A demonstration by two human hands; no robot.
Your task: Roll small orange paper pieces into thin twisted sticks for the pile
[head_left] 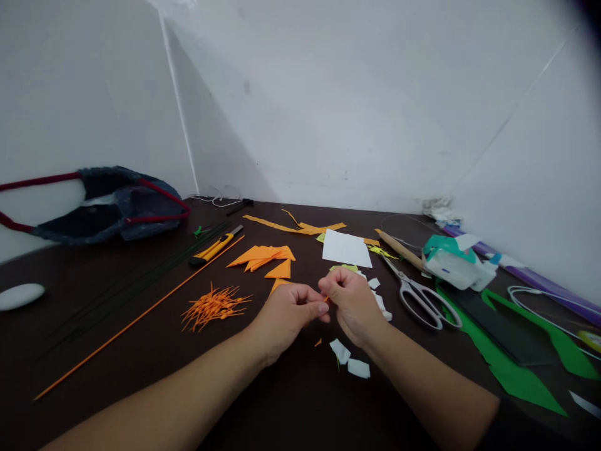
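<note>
My left hand (pixel 288 314) and my right hand (pixel 355 305) meet over the middle of the dark table, fingertips pinched close together. Between them a tiny bit of an orange paper strip (pixel 326 300) shows; my fingers hide most of it. Left of my hands lies a pile of thin twisted orange paper strands (pixel 216 307). Just beyond my left hand are folded orange paper pieces (pixel 263 255). Small white paper scraps (pixel 359 368) lie below and beside my right hand, and a white paper sheet (pixel 347 248) is behind it.
Grey-handled scissors (pixel 416 291), a wipes packet (pixel 457 263) and green paper (pixel 511 366) lie to the right. On the left are a yellow utility knife (pixel 216 246), a long orange stick (pixel 141 317), a denim bag (pixel 117 207) and a white oval object (pixel 21 296).
</note>
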